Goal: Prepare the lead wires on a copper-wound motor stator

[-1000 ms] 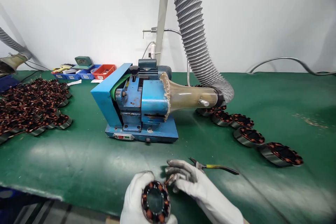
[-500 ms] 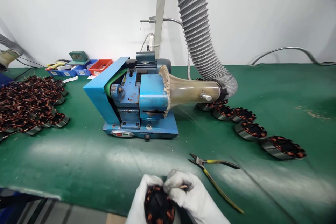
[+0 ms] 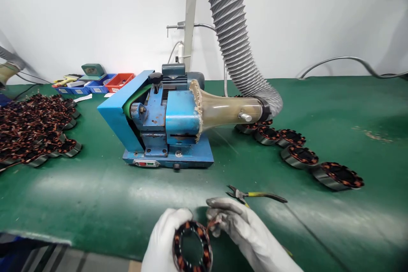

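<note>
Copper-wound ring (image 3: 207, 245): gripped in left hand (image 3: 160, 240); slack hold may drop it. Copper lead (image 3: 213, 222): pinched by right hand (image 3: 237, 223); hard tug could break it.

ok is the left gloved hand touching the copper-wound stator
Touching: the head view shows the left gloved hand cupped against the left side of the copper-wound stator, white glove meeting its rim without a gap.

Since half a second ago, my right hand (image 3: 237, 223) has uncurled beside the copper-wound ring (image 3: 207, 246), whose hole has turned into view, and now hides most of the pliers' (image 3: 251, 194) lower handle.
</note>
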`<state>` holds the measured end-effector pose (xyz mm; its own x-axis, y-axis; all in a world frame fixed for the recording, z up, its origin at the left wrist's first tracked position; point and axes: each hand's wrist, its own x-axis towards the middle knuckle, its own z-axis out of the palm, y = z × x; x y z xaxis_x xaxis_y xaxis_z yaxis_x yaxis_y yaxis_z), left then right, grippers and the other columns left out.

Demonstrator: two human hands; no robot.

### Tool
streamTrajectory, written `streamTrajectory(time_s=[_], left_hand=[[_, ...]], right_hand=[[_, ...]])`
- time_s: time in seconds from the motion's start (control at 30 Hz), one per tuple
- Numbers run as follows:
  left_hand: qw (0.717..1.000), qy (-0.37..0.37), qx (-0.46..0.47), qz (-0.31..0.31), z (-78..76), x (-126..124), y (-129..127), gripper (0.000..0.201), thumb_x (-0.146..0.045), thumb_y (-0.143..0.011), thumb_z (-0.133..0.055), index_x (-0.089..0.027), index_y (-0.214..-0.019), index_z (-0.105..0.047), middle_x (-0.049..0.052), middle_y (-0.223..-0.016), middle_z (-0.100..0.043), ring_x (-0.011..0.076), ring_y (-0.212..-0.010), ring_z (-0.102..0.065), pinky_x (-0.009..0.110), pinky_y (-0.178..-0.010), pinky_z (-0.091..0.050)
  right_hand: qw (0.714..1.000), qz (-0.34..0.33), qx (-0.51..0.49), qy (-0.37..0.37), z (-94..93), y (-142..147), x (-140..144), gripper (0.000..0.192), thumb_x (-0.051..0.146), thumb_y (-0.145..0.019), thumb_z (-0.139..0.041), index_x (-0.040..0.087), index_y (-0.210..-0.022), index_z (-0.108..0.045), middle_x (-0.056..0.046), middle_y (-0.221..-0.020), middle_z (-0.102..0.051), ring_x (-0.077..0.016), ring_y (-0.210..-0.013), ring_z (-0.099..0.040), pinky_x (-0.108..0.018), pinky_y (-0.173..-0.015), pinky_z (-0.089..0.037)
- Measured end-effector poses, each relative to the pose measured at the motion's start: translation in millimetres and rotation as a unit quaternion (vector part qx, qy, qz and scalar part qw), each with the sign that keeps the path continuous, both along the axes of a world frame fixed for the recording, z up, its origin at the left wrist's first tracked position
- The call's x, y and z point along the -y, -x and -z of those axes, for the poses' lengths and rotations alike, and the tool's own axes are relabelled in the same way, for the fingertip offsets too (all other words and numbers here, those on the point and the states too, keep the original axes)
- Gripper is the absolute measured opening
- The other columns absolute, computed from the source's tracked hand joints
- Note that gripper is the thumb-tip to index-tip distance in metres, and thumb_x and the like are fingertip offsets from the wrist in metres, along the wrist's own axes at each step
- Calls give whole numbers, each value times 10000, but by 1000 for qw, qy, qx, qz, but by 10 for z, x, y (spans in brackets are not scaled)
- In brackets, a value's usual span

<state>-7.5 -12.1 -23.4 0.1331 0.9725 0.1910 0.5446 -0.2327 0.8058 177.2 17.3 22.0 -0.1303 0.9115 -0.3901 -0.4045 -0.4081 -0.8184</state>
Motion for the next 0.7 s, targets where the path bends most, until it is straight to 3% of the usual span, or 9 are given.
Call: streamTrajectory(time_s=[0.1,0.2,0.27,0.37,0.5,0.6,0.7], left_hand=[[991,-65,-113,12,48,-85,75,750,-166,-395,-718,-217,-1111,-503,124,-1128,-640,347,-1113,-566,519,-951,-469],[974,-62,-195,94,3,-133,251,912,-256,-436,-778,-230,-1266,-399,143,-1271,-578,358,-1209,-502,538,-969,-456],[971,-41,-196,130,-98,-142,345,993,-351,-472,-791,-246,-1343,-325,138,-1340,-528,347,-1230,-489,493,-953,-483],[969,-66,-202,122,-273,-153,317,838,-352,-584,-734,-239,-1328,-366,122,-1354,-522,315,-1234,-492,446,-971,-477],[948,-133,-268,109,-351,-210,33,459,-262,-723,-612,-180,-1167,-533,116,-1201,-639,316,-1105,-589,475,-885,-535],[957,-85,-253,115,-308,-239,-130,217,-167,-786,-496,-165,-978,-597,102,-977,-687,280,-916,-636,474,-795,-547],[956,-19,-253,147,-274,-235,-162,171,-122,-804,-425,-182,-867,-572,81,-894,-637,250,-820,-576,453,-724,-503]], right_hand=[[996,-81,26,0,235,17,2,463,436,-612,-810,206,-995,-690,-92,-907,-724,-229,-820,-659,-354,-755,-496],[995,-101,23,-4,451,5,-26,514,393,-550,-851,189,-988,-676,-85,-858,-717,-229,-793,-666,-368,-760,-497],[996,-87,30,-2,543,-8,-27,518,388,-515,-864,186,-955,-679,-78,-837,-709,-228,-782,-667,-378,-778,-494],[995,-79,52,10,603,-9,12,505,415,-520,-849,188,-935,-671,-69,-809,-701,-215,-737,-668,-360,-722,-510],[990,-98,94,27,564,53,59,541,520,-513,-794,179,-904,-641,-37,-703,-670,-160,-530,-611,-267,-469,-467],[982,-113,148,12,457,129,49,346,469,-604,-727,172,-756,-635,4,-566,-606,-134,-455,-531,-240,-410,-402],[968,-93,229,-32,308,186,16,178,309,-697,-648,203,-567,-587,17,-512,-555,-141,-498,-485,-278,-514,-399]])
